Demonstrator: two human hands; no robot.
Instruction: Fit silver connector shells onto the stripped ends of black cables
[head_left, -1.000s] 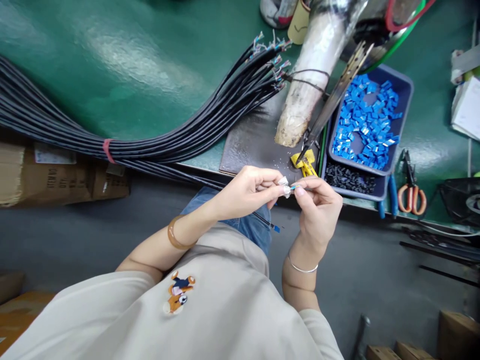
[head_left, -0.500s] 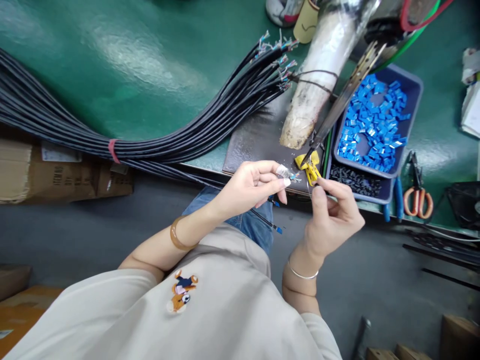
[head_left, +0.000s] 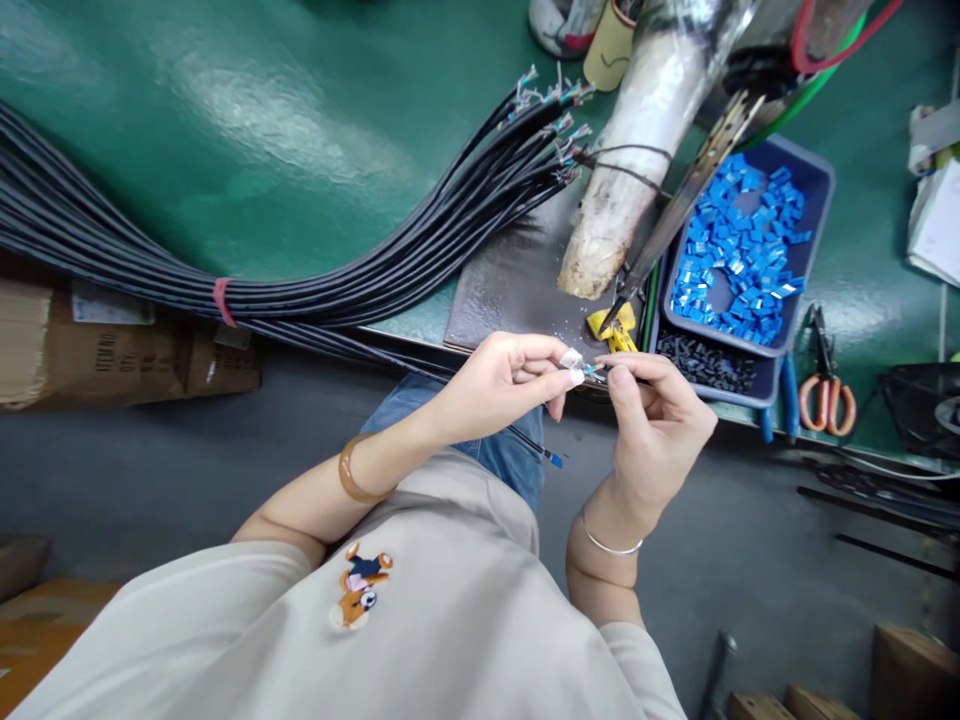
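My left hand (head_left: pixel 499 385) is closed in a pinch around a cable end, whose thin coloured wires (head_left: pixel 592 370) stick out past the thumb. A white wrap covers part of one fingertip. My right hand (head_left: pixel 656 415) meets it from the right, thumb and forefinger pinched on the tips of those wires. Just behind the fingertips lies a yellow tool (head_left: pixel 619 328), partly hidden. A thick bundle of black cables (head_left: pixel 360 290) with stripped ends runs across the table's left part, tied with a pink band (head_left: pixel 223 300).
A wrapped white post (head_left: pixel 619 190) and a slanted metal bar (head_left: pixel 682 205) rise behind my hands. At the right are a bin of blue connectors (head_left: pixel 827 210), small black parts (head_left: pixel 705 365) and orange-handled scissors (head_left: pixel 826 400). Cardboard boxes (head_left: pixel 135 345) stand below left.
My right hand has moved slightly left and its fingertips now meet the wires at my left hand. Before, they were apart from the wire ends, near the yellow tool.
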